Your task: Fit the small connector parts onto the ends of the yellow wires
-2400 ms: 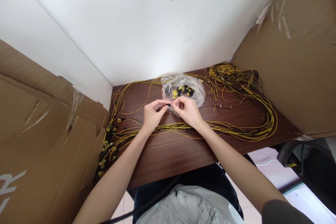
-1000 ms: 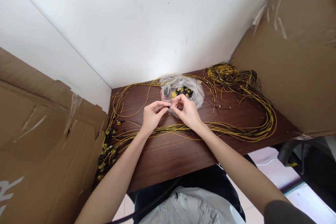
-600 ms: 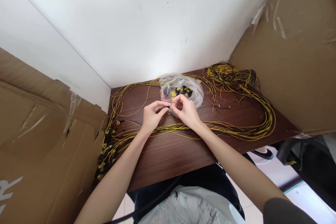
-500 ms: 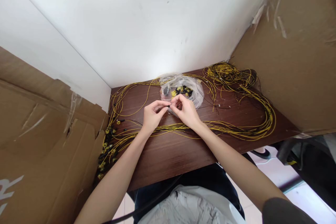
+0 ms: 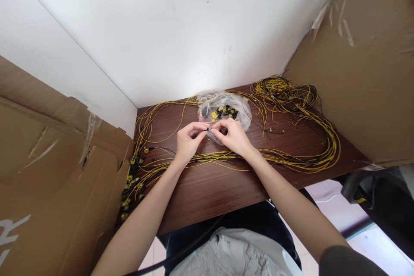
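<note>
A small black connector piece (image 5: 207,129) is pinched between the thumb and fingertips of a person's left hand (image 5: 188,139), the right hand (image 5: 233,136) poised just beside it, apparently for close control of so tiny a part, though whether its fingertips grip anything cannot be told. Just beyond, a clear plastic bag (image 5: 245,113) lies open, seemingly keeping its yellow and black fittings (image 5: 224,112) within reach. Yellow and black wires (image 5: 302,163) loop around it across a brown wooden table (image 5: 213,192), connector-tipped ends clustered beside the left cardboard box (image 5: 64,168).
</note>
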`<state>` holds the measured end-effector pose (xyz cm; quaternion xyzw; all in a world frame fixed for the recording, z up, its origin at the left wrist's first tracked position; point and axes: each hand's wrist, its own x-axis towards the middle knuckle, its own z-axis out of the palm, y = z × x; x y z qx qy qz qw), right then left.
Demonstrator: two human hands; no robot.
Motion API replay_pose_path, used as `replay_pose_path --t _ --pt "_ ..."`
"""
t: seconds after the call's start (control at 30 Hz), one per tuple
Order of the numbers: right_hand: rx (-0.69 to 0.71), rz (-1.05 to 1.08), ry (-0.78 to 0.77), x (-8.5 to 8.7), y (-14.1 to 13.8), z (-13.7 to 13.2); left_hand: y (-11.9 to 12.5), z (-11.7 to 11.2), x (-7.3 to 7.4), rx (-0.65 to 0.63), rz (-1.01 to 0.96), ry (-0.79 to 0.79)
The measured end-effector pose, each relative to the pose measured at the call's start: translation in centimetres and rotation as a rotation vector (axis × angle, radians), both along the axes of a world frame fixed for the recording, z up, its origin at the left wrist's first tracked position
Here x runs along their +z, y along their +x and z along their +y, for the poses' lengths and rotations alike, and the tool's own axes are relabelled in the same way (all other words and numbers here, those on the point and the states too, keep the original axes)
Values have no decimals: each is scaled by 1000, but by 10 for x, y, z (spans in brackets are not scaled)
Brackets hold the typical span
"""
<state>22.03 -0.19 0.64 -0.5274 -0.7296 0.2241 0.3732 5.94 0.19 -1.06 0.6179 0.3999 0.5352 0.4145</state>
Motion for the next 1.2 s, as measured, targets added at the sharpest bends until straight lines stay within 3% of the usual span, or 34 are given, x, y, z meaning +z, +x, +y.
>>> replay_pose_path --t 0.33,0.67,0.93,1.2 --pt "-34 39 12 -1 -2 0 -1 1 -3 -44 -55 33" --pt "-44 129 109 -4 -2 1 -2 -1 4 -45 9 95" --pt "-12 154 126 -4 -3 0 3 -3 4 -41 -121 -83" --pt "13 164 122 -2 -4 -2 2 -1 3 -45 -140 -121"
